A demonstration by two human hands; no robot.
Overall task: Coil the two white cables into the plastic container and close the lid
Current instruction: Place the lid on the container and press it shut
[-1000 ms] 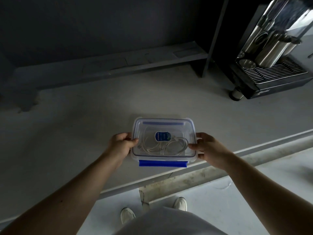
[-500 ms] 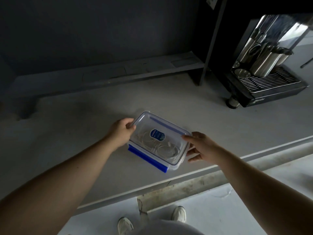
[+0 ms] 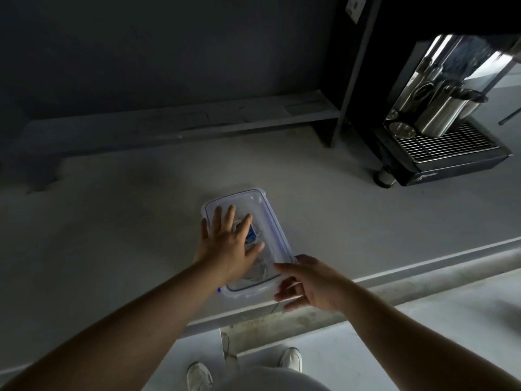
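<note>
The plastic container [image 3: 255, 244] lay near the counter [image 3: 112, 221] edge, lid [image 3: 270, 221] on, white cables [image 3: 260, 273] dimly visible inside. It was pressed flat by the open left hand [image 3: 228, 246]; the right hand [image 3: 313, 283], fingers spread, touched its near-right corner. Latching appeared unfinished.

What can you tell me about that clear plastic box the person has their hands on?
The plastic container is a clear, rectangular box with rounded corners and a see-through lid edged by a thin blue line. It lies flat on the grey counter, turned at an angle, one short end near the counter's front edge. The lid is on. Pale cables and a blue label show dimly through it. The left hand lies flat and spread on the lid; the right hand touches the near right corner. A blue bit, perhaps a latch, peeks out at its near left corner.
</note>
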